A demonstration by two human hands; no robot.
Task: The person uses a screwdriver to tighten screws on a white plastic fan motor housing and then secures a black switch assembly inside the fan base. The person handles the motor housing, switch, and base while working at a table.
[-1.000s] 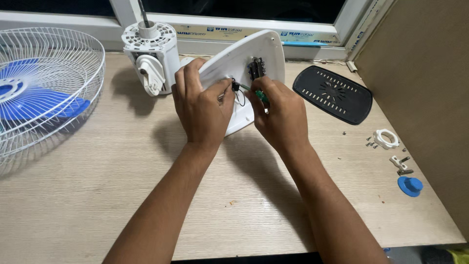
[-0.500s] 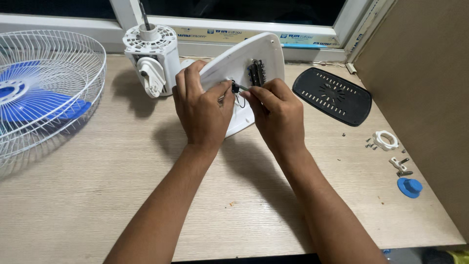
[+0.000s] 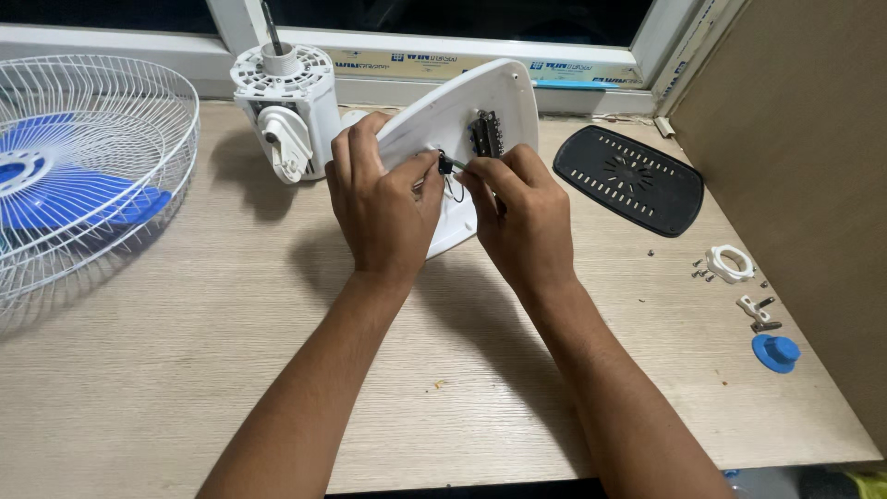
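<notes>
A white fan base shell [image 3: 480,106] is tipped up on the wooden table [image 3: 185,370], its hollow underside facing me with a dark switch block [image 3: 484,135] inside. My left hand [image 3: 381,199] grips the shell's left edge and pinches a small black part [image 3: 444,166] with thin wires. My right hand [image 3: 519,217] holds a thin green-handled tool [image 3: 459,164] whose tip meets that black part. Both hands touch at the fingertips.
A white fan motor housing [image 3: 285,106] stands behind my left hand. A white wire grille with blue blades [image 3: 65,176] lies at left. A black base cover plate [image 3: 628,180] lies at right, with a white ring [image 3: 730,263], small screws [image 3: 702,271] and a blue knob [image 3: 776,352] near the wall.
My right hand has shifted slightly up and left, bringing the tool tip against the black part. The base shell stays tilted in my left hand.
</notes>
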